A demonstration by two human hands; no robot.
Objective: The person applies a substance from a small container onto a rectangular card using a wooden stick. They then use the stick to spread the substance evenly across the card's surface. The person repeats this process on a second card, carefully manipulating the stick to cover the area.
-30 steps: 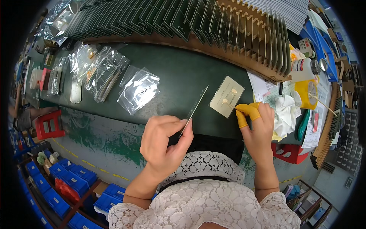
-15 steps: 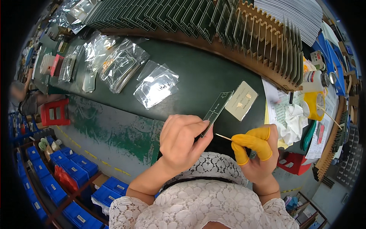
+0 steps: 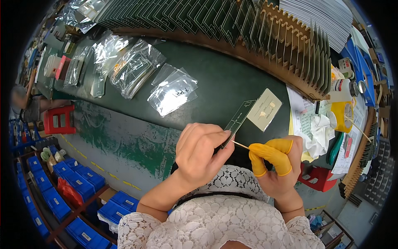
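My left hand (image 3: 200, 152) pinches the lower end of a thin dark green panel (image 3: 239, 120) with pale printed lines, held tilted above the table's front edge. Yellow finger cots cover the fingertips of my right hand (image 3: 277, 162), which are closed around a thin wooden stick (image 3: 241, 144). The stick's tip is at the panel's lower right edge, close to my left thumb. Just beyond the panel lies a pale beige card (image 3: 265, 110) with small cream-coloured bits on it.
A brown slotted rack (image 3: 273, 62) full of upright green panels spans the back. Clear plastic bags (image 3: 173, 91) lie at left, some with panels inside. At right are a white bottle (image 3: 340, 89), a yellow tape roll (image 3: 342, 116), crumpled tissue (image 3: 320, 132) and papers.
My right hand has moved slightly left, bringing the stick's tip up to the panel's edge. The panel and my left hand have shifted a little to the right.
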